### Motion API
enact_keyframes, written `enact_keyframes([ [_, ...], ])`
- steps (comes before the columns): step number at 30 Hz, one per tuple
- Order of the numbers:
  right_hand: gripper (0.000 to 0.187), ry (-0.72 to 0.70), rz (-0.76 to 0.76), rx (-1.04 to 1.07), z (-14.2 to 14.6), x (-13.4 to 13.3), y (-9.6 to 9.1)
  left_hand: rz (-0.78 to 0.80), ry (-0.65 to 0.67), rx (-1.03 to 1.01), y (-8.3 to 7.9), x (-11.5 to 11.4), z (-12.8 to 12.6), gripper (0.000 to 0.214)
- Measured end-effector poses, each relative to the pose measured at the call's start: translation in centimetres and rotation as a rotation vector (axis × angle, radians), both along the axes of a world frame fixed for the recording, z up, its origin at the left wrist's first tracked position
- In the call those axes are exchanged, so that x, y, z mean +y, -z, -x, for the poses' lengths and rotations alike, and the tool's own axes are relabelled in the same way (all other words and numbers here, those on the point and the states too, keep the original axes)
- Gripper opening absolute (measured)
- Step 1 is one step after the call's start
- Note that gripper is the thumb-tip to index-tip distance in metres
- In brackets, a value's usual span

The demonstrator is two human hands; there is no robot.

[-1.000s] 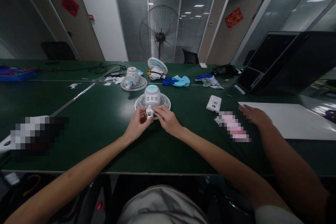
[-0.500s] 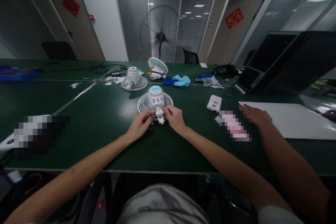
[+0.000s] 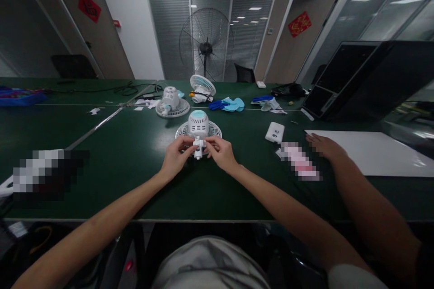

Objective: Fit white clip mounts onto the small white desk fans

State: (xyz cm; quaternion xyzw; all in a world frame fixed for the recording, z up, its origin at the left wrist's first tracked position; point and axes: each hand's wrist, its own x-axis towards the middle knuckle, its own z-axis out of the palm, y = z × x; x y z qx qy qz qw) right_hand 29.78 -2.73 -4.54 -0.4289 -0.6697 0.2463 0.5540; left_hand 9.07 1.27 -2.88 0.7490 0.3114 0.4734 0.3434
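Small white fan face-down on green table, middle, well in from near edge. Left hand, right hand both pinched on neck bracket. Likely light, stiff plastic; grille flimsy, so hold housing or neck.

Both forearms reach forward, bare, converging at the middle. There the left hand curls inward, thumb and fingertips pinched tight; the right hand mirrors it, knuckles up, fingertips pinched too. The hands almost meet, wrists low and level.
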Motion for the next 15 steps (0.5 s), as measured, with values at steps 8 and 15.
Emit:
enact_keyframes([
  [8, 0.036, 0.024, 0.097, -0.061, -0.27, 0.34, 0.19, -0.037, -0.023, -0.049, -0.02, 0.02, 0.29, 0.019],
  [15, 0.025, 0.036, -0.008, -0.074, -0.25, -0.18, -0.31, -0.018, -0.017, -0.071, -0.45, -0.29, 0.11, 0.020],
])
